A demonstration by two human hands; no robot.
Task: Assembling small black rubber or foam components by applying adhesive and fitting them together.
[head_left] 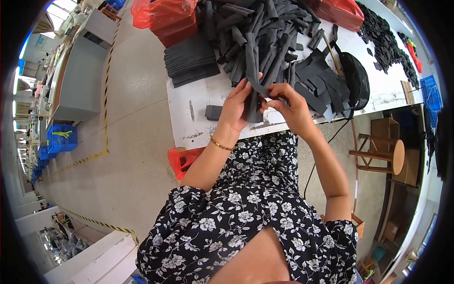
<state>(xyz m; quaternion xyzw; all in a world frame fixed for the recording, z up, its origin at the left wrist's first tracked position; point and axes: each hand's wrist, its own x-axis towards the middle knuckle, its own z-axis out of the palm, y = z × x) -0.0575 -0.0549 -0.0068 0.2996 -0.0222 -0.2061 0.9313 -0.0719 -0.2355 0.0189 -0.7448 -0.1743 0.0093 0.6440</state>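
At the near edge of the white table, the left hand curls around a dark-grey fabric bundle while the right hand, fingers nearly closed, grips a narrow fabric strip crossing it, with a small folded piece to the left and, farther off, a neat fabric stack beside heaped rolled bundles.

The single view looks from the wearer's head, through the left lens of a side-by-side fisheye pair, steeply down and forward. Closest is the dress, seen from above across the lower middle. The left hand and right hand, farther off, sit just above the frame's centre. Beyond them, the table spreads across the top. Floor shows at left centre; straight edges bow near the dark rim.
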